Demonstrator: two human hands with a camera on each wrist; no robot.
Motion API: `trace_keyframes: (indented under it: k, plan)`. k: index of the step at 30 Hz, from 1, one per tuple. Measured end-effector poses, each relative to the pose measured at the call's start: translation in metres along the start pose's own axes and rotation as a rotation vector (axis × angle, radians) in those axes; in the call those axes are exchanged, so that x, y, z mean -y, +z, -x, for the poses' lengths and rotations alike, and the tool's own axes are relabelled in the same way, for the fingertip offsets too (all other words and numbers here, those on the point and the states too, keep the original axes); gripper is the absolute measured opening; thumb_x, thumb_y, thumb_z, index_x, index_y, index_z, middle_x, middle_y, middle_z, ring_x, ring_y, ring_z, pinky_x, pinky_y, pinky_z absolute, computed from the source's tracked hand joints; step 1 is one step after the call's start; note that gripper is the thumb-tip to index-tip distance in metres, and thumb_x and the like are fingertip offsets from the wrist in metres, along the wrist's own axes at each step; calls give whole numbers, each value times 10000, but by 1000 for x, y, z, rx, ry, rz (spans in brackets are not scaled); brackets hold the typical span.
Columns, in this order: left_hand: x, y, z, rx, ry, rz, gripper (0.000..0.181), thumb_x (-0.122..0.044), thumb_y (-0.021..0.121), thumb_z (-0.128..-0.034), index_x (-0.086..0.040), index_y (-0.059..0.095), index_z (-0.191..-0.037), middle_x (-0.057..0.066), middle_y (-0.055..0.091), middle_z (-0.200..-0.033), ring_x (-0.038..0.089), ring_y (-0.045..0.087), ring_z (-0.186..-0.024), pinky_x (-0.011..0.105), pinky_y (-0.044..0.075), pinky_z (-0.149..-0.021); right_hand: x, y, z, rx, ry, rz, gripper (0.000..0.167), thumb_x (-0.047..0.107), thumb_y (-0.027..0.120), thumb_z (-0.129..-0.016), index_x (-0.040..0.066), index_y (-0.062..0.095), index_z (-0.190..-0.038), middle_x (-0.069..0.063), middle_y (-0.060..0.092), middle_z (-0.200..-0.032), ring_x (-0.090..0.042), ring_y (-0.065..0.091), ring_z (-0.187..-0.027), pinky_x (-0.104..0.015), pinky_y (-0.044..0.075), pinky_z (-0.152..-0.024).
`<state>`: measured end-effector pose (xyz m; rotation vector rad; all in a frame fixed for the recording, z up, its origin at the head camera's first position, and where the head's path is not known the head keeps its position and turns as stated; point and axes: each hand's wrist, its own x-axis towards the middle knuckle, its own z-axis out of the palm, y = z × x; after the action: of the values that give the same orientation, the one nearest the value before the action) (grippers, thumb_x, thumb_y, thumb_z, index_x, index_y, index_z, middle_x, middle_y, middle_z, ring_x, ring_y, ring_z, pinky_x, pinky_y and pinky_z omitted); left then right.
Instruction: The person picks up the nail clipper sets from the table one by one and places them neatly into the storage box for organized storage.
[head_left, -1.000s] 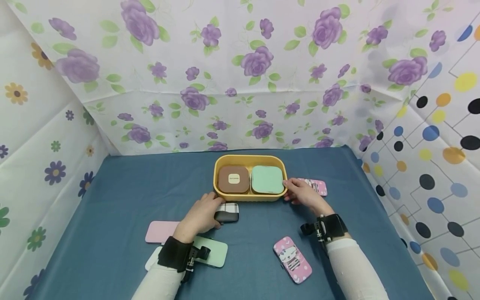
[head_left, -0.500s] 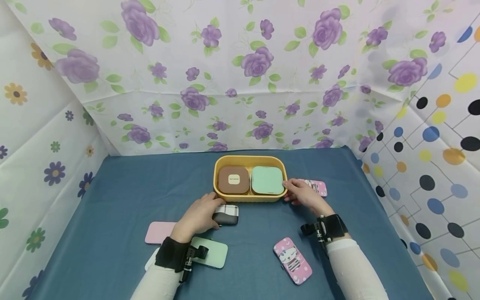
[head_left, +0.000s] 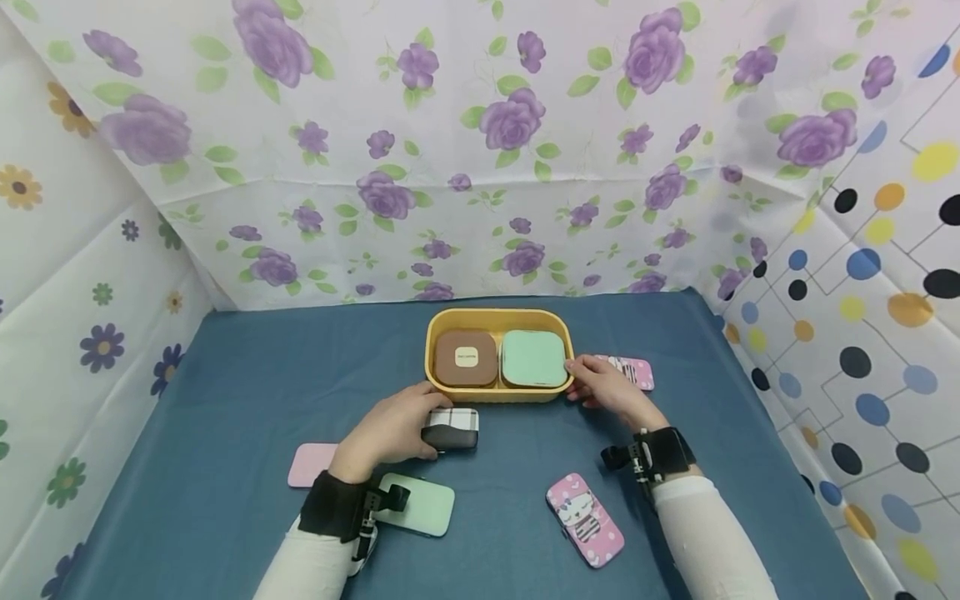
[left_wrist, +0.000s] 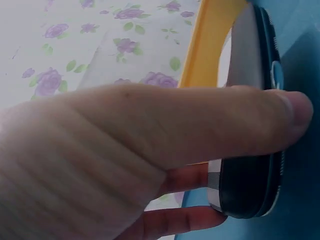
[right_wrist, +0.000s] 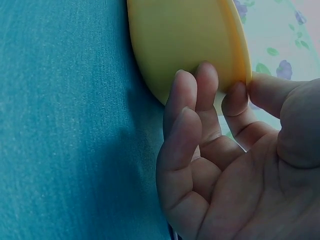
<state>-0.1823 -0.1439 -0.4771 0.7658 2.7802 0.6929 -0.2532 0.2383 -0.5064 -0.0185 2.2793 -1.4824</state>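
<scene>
My left hand grips a small zippered case, white plaid and black, just in front of a yellow basket. In the left wrist view, the thumb lies across the zippered case's black part while fingers touch its plaid face. That case is tipped up on edge there. My right hand pinches the right end of the yellow basket; in the right wrist view, thumb and index finger hold its rim. Side by side inside the basket are a brown square case and a mint-green square case.
A pink dotted case lies front right; another pink patterned case is partly behind the right hand. Left of centre are a plain pink case and a pale green case. A white item shows beside the left wrist.
My left hand and forearm have shifted slightly left, covering more of the plain pink case. The plaid case has moved slightly and shows more of its black part. The right hand stays on the basket.
</scene>
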Motion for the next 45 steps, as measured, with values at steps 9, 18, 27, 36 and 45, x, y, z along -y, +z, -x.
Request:
trace_keyframes:
  k: [9,18,27,36,45]
  plan:
    - [-3,-10,4,43,65,5,642,-159,1002,-728,-142,718,-1303,34,648,-1336,212,632,-1113,453,543,-921,-1,1,0,4,-10,3,427,501,545,-1117,82,625,-1114,-122,714,-1015,-208,718,-910,-326,536,-752]
    - [-8,-24,0,29,145,11,649,-208,983,-776,-134,711,-1360,8,626,-1233,163,598,-1017,401,540,-883,0,2,-1,-4,-3,-1,426,497,542,-1120,80,626,-1132,-104,710,-996,-206,718,-905,-325,538,-757]
    - [-8,-31,-11,-35,133,72,743,-260,956,-834,-145,648,-1500,13,600,-1259,169,545,-971,363,483,-818,1,3,1,-4,-3,-9,421,487,536,-1125,77,628,-1140,-103,706,-997,-238,720,-927,-321,537,-752]
    - [-8,-38,-26,-53,120,90,758,-312,947,-852,-85,632,-1503,95,608,-1325,209,575,-1048,376,502,-865,2,3,3,-11,4,-16,435,495,541,-1121,72,634,-1163,-126,710,-1019,-262,722,-948,-320,537,-756]
    - [-10,-45,-53,-109,106,73,746,-255,892,-917,-86,560,-1562,131,577,-1370,284,600,-1180,449,532,-939,2,4,3,-10,4,-25,425,481,533,-1128,69,633,-1145,-119,706,-999,-250,720,-924,-323,536,-756]
